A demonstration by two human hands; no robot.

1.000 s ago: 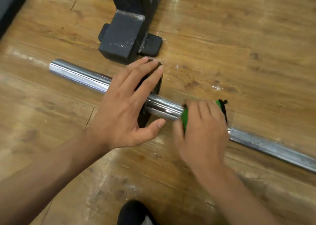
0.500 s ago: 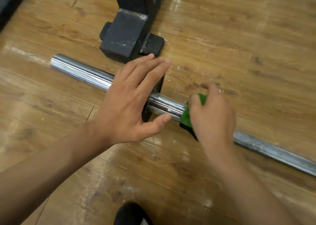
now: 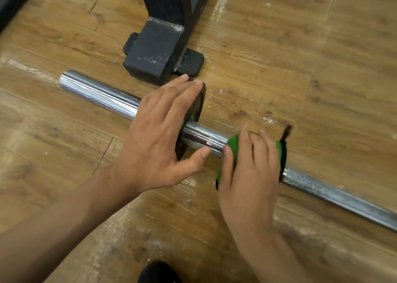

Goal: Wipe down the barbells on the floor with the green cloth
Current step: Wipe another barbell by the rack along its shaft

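A chrome barbell (image 3: 96,93) lies on the wooden floor, running from upper left to lower right. A small black plate (image 3: 198,108) sits on its sleeve. My left hand (image 3: 159,132) rests flat against that plate, fingers straight. My right hand (image 3: 249,171) wraps the green cloth (image 3: 233,145) over the bar just right of the plate, where the thick sleeve meets the thinner shaft (image 3: 335,194). The cloth's dark edge and a loose tag stick out past my fingers.
A black metal rack foot (image 3: 154,53) with rubber pads stands on the floor just behind the bar. A dark shoe tip (image 3: 159,272) shows at the bottom edge. A dark strip runs along the top left corner.
My right hand turned the cloth round the bar, rolling over the top and back down. The left hand stayed on the plate.
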